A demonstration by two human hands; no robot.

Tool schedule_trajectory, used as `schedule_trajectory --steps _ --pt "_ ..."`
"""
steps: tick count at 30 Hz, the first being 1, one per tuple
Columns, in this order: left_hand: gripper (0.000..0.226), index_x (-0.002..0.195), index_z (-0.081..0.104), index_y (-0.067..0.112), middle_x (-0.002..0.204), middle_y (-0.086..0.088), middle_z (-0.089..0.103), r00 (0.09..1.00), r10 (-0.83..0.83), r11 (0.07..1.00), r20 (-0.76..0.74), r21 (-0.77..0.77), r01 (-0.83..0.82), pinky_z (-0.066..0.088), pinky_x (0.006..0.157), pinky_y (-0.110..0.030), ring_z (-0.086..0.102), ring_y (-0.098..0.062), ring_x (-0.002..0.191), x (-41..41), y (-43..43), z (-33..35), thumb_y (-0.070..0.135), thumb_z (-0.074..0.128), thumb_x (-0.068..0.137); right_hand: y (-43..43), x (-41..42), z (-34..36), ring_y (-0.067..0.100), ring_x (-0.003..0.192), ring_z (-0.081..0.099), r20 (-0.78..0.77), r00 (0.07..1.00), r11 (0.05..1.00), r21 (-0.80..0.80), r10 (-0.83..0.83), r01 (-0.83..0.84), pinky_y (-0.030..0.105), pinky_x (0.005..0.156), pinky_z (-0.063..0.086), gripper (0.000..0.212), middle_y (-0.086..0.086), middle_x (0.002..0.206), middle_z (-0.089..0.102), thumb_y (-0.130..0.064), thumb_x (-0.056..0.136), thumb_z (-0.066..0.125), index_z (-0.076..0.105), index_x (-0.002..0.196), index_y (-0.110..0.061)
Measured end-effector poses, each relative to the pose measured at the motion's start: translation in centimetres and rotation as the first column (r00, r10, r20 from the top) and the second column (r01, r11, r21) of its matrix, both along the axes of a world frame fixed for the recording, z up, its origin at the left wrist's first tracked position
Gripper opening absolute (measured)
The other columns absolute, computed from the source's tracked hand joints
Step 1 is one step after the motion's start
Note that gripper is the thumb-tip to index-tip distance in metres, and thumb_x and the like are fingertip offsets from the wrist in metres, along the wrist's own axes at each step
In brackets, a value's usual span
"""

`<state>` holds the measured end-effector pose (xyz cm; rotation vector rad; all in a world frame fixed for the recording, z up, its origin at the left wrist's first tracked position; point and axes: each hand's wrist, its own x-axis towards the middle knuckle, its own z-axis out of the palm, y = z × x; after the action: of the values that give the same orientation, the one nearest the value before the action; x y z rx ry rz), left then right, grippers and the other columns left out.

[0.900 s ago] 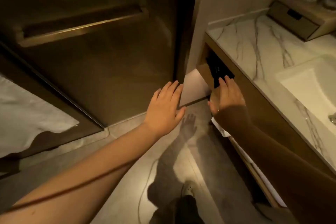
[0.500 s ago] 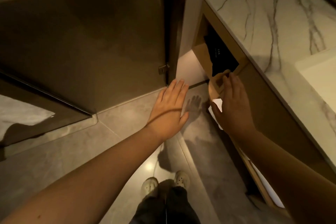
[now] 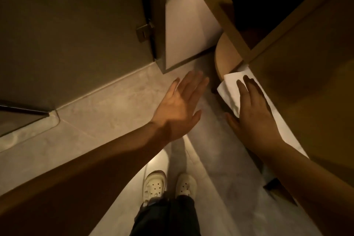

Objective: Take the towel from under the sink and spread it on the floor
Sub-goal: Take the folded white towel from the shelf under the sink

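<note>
A folded white towel lies on the low shelf under the wooden vanity, its corner sticking out past the edge. My right hand lies flat on top of the towel with the thumb down at its front edge, fingers pointing under the vanity. My left hand hovers open above the grey floor, fingers spread, holding nothing and a little left of the towel.
A dark glass shower door with a metal hinge stands to the left. A round wooden stool sits just beyond the towel. My feet in white shoes stand below on the floor.
The view has tilted down and closer to the floor. My right hand has dropped from the dark upper cubby onto the white towel on the low shelf; my left hand has stayed open.
</note>
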<state>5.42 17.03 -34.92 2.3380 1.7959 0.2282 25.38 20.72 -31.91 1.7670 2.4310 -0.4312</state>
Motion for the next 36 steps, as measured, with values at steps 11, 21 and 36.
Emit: schedule_trajectory --steps 11,21,36 --pt "0.077 0.149 0.003 0.012 0.158 -0.012 0.010 0.995 -0.081 0.995 -0.059 0.056 0.084 0.013 0.116 -0.044 0.008 -0.028 0.145 4.8 4.0 -15.6 0.043 0.045 0.092 0.0 4.8 -15.4 0.024 0.146 0.003 0.079 0.991 0.991 0.088 -0.105 0.098 0.040 0.117 0.010 0.086 0.008 0.159 0.006 -0.040 0.086 0.061 0.007 0.149 -0.016" --pt "0.078 0.149 -0.003 0.013 0.159 -0.012 0.003 0.981 -0.189 0.978 -0.034 0.078 0.191 0.002 0.116 -0.041 0.000 -0.027 0.146 10.3 7.5 -24.8 0.041 0.043 0.092 1.9 9.1 -24.3 0.027 0.145 0.008 0.066 0.984 0.971 0.188 -0.163 0.148 0.037 0.113 0.010 0.084 0.011 0.158 0.011 -0.034 0.085 0.063 0.011 0.148 -0.014" --pt "0.068 0.148 0.010 0.005 0.158 -0.014 0.012 0.946 -0.321 0.935 0.046 0.174 0.309 0.003 0.118 -0.036 0.006 -0.027 0.146 15.6 11.7 -31.2 0.016 0.042 0.090 4.4 11.7 -30.8 0.035 0.133 0.032 0.024 0.994 0.907 0.412 -0.109 0.090 0.040 0.110 0.030 0.062 0.023 0.143 0.036 0.000 0.084 0.057 0.032 0.141 0.000"
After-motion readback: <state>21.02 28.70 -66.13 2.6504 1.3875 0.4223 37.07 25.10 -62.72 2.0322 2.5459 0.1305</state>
